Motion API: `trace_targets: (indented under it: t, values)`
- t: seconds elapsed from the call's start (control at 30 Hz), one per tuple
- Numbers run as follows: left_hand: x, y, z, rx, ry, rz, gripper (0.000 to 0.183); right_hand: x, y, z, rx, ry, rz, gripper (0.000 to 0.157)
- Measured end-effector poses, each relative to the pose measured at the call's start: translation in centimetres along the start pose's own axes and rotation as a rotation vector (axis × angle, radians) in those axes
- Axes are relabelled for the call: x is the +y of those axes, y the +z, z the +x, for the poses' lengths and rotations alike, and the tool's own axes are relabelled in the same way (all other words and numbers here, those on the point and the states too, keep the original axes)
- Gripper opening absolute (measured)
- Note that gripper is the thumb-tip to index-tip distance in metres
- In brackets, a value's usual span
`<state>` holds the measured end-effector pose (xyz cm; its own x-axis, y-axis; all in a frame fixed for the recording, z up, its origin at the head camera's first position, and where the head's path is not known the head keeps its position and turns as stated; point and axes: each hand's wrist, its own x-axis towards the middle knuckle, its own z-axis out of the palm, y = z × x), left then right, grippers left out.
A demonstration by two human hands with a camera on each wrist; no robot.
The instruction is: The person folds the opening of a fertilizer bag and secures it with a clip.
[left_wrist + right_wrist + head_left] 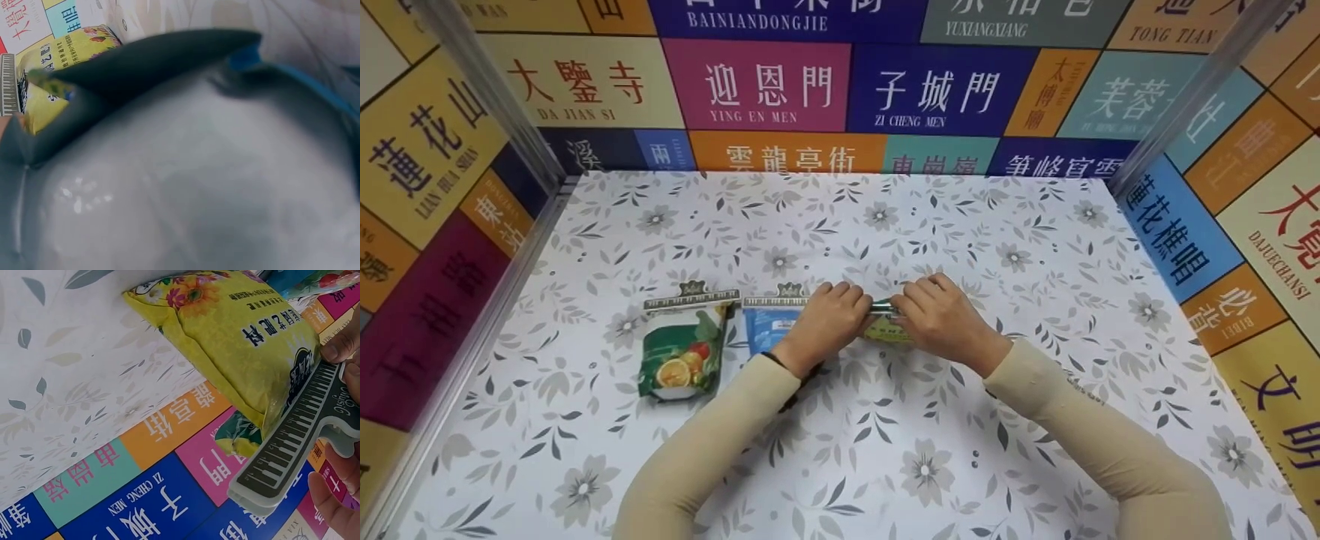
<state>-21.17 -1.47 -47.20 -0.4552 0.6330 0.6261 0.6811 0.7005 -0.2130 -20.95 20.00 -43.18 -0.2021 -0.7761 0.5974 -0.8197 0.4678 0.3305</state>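
Note:
In front of me, both hands hold a bag clip (287,433) with a piano-key print at the top of a yellow fertilizer bag (225,343). My left hand (836,311) curls its fingers at the clip's left part. The right hand (941,319) grips farther right, leaving a small gap where green bag film shows. In the right wrist view, fingers (340,346) press by the clip's handle, and a green bag corner (242,433) sticks out past the strip. A blurred grey-white surface (185,180) fills most of the left wrist view.
Left of my hands stands a blue bag (769,326) with a similar clip, partly behind the left arm. Farther left is a green bag (682,356) with fruit pictures, also clipped. Printed wall panels (757,86) border the floral tabletop (930,465).

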Motion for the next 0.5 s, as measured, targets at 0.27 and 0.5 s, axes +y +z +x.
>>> trace_targets:
  t: [0.27, 0.5]
  values:
    - [0.01, -0.03, 0.02, 0.006, 0.005, -0.001, 0.022, 0.22, -0.12, -0.15, 0.008, -0.03, -0.027, 0.017]
    - [-0.06, 0.15, -0.01, 0.013, 0.002, -0.009, 0.023, 0.51, -0.33, -0.76, -0.007, -0.058, -0.038, 0.024]
